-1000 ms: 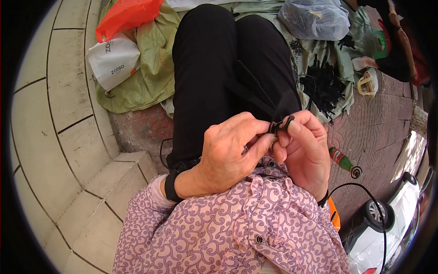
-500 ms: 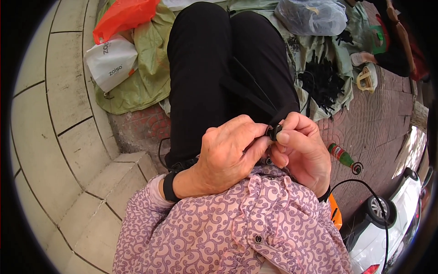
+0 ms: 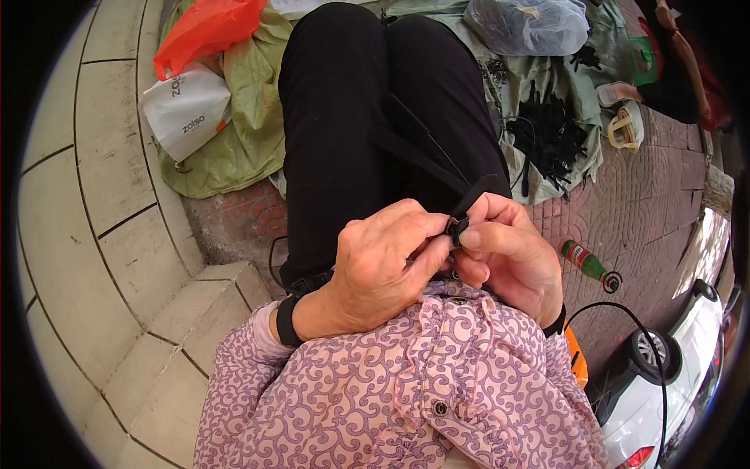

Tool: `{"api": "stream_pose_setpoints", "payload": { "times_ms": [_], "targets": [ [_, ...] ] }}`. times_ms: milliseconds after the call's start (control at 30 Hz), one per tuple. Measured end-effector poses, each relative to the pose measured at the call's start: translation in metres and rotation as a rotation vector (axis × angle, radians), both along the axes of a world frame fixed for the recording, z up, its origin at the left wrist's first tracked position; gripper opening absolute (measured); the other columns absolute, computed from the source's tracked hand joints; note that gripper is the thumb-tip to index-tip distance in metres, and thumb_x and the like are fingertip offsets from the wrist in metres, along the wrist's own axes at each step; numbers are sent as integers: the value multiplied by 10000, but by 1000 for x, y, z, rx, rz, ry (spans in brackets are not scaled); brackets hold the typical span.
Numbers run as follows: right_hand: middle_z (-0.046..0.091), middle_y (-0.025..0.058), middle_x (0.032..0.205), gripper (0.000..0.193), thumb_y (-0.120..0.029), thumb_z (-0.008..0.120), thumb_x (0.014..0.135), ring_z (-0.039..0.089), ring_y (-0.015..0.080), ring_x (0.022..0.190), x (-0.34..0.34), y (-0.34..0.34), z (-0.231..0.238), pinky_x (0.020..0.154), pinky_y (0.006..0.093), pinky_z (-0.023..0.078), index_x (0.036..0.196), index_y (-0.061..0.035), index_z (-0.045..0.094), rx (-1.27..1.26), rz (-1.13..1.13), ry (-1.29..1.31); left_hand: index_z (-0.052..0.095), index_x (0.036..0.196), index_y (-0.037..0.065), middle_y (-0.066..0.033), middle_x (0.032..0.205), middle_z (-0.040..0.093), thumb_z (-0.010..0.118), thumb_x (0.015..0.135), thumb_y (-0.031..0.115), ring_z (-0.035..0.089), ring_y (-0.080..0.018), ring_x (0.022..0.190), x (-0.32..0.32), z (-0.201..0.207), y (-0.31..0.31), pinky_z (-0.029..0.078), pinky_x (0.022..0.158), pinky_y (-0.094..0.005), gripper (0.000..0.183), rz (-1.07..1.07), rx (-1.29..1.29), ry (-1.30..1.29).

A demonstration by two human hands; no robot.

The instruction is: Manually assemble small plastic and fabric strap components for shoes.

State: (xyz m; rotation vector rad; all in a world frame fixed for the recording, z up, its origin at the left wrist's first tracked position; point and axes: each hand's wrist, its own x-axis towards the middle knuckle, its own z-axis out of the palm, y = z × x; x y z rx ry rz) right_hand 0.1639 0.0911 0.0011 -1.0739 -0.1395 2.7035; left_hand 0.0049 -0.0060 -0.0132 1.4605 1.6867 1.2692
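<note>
In front of my waist, my left hand (image 3: 383, 262) and my right hand (image 3: 512, 250) meet at a small black buckle (image 3: 456, 229). Left thumb and forefinger pinch one side of it, while the right thumb presses on the other. A flat black strap (image 3: 426, 162) runs from the buckle across my dark trousers (image 3: 336, 141). Part of that strap stands up above my right fingers. How the strap threads through the buckle is hidden by the fingertips.
Ahead on the right, a pile of black straps (image 3: 549, 137) lies on a green sheet (image 3: 512, 168). A green bottle (image 3: 583, 260) lies right. White and red bags (image 3: 186, 113) lie left, beside stone steps (image 3: 117, 180). Another person's foot (image 3: 617, 94) and a white car (image 3: 664, 399) appear right.
The strap near my right forefinger has risen and shows as a wider flap. The buckle has turned slightly between my fingertips. Both hands keep their pinch.
</note>
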Motion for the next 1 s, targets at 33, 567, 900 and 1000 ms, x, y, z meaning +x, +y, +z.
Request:
{"api": "stream_pose_setpoints", "payload": {
  "times_ms": [33, 567, 900, 1000],
  "targets": [
    [645, 102, 711, 64, 40, 660, 842, 617, 170, 552, 0, 0, -1, 530, 289, 517, 821, 2, 612, -12, 12, 0, 644, 889, 10, -79, 695, 590, 740, 723, -29, 604, -197, 523, -1, 1, 0, 465, 429, -288, 195, -1, 0, -1],
    [645, 102, 688, 51, 28, 660, 852, 605, 163, 517, -4, -4, -4, 504, 279, 505, 827, 6, 621, -22, 17, -9, 645, 888, 13, -78, 708, 588, 746, 723, -18, 589, -198, 534, -7, -1, 2, 439, 426, -295, 196, -36, -8, 11],
    [664, 73, 742, 109, -59, 717, 877, 608, 119, 560, -12, -13, -5, 509, 228, 486, 906, 8, 636, 380, -158, -166, 641, 881, -37, -102, 713, 636, 720, 745, -94, 673, -145, 560, -10, 7, 4, 481, 467, -228, 167, -86, -84, -170],
    [673, 70, 769, 128, -75, 715, 885, 605, 108, 569, -16, -16, -4, 516, 222, 485, 937, 16, 641, 366, -152, -162, 640, 916, -44, -101, 716, 631, 731, 765, -61, 667, -144, 567, -12, 5, 8, 477, 479, -229, 177, -71, -41, -161]
  ]
}}
